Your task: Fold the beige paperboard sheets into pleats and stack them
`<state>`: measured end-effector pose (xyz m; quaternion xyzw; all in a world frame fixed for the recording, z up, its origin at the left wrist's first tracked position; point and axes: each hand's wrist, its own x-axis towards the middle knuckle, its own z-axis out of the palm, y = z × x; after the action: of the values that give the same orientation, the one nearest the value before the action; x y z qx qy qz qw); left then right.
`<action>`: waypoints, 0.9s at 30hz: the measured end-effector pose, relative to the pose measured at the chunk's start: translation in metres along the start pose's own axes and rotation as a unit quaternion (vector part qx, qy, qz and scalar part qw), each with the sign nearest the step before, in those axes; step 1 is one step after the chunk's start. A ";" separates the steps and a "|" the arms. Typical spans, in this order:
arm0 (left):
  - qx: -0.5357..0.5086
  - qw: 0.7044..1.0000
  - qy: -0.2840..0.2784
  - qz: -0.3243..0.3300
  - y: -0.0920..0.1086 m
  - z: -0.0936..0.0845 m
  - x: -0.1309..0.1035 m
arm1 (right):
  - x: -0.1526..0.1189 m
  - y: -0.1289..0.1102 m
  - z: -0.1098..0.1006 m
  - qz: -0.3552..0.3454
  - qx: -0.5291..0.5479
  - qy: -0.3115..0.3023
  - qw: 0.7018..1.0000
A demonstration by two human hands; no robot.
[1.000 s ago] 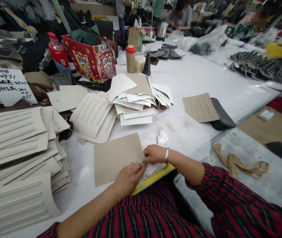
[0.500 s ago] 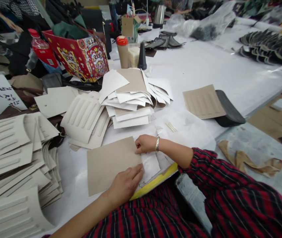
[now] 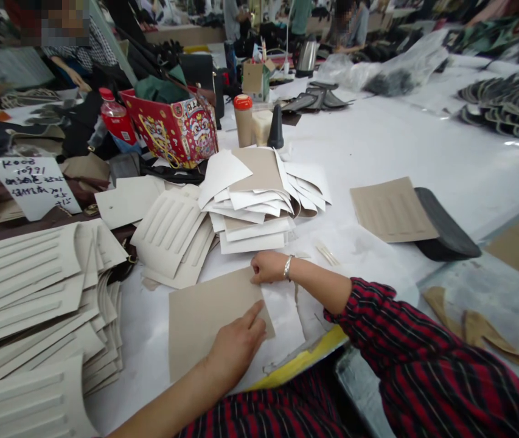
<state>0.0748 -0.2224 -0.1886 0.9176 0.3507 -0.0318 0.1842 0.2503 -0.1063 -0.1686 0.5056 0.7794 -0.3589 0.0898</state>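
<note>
You're pressing your left hand [image 3: 236, 344] flat, fingers spread, on the tan sheet [image 3: 204, 319] lying at the near table [image 3: 400, 146] edge, while your right hand [image 3: 266, 267] is pinching its far right corner. Looks like you're lining it up over the white sheet [image 3: 286, 331] underneath. Next likely calls for keeping the edges matched. Ribbed cards [image 3: 172, 234] are sitting just beyond.

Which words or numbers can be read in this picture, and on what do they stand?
"K008" and "10991", handwritten on the white card at left; the lines under them are too scrawled to read.
Red printed box: characters too small to read.
Red bottle label: blurred.
</note>
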 end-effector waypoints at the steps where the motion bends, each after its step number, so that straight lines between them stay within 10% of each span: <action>1: 0.003 1.000 -0.002 0.001 0.000 -0.001 0.000 | 0.001 -0.001 0.000 -0.002 -0.006 0.000 1.000; 16: -0.020 0.999 0.032 0.032 -0.004 -0.007 -0.013 | -0.011 -0.013 0.003 0.089 0.015 0.058 0.994; 21: -0.039 0.985 0.169 0.022 -0.030 0.010 -0.091 | -0.077 -0.036 0.066 -0.054 -0.005 0.279 0.959; 27: 0.062 0.991 0.118 -0.023 -0.032 0.027 -0.131 | -0.108 -0.069 0.149 -0.151 -0.083 0.283 0.943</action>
<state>-0.0426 -0.2928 -0.1990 0.9163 0.3884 0.0513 0.0837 0.2099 -0.2974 -0.1901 0.4530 0.8673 -0.1442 -0.1478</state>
